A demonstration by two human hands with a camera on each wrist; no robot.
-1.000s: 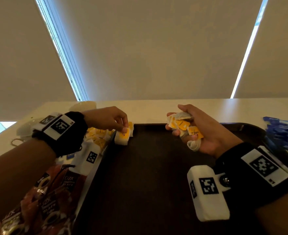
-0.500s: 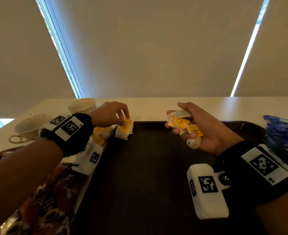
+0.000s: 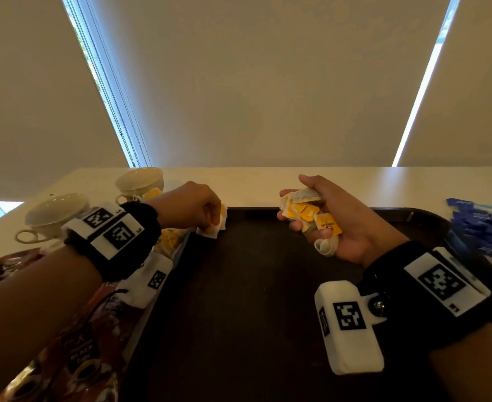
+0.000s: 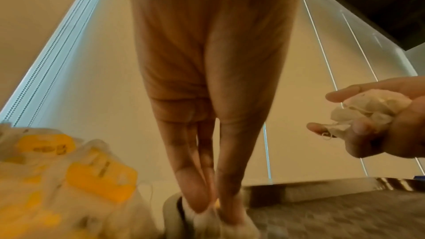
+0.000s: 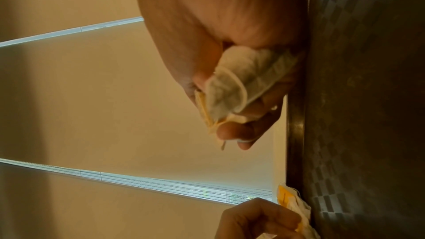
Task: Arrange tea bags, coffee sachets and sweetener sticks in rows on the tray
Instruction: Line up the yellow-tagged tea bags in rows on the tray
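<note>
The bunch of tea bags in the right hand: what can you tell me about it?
The bunch of tea bags is a loose handful of crumpled, off-white, papery pouches with small yellow tags bearing dark print. The right hand grips it, fingers curled round, holding it in the air above the far part of the dark tray, touching nothing else. One pouch sticks out below the little finger, and thin strings dangle. The exact count is not clear.

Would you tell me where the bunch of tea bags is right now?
Head view: the bunch of tea bags is gripped in the right hand, above the tray's far edge.
</note>
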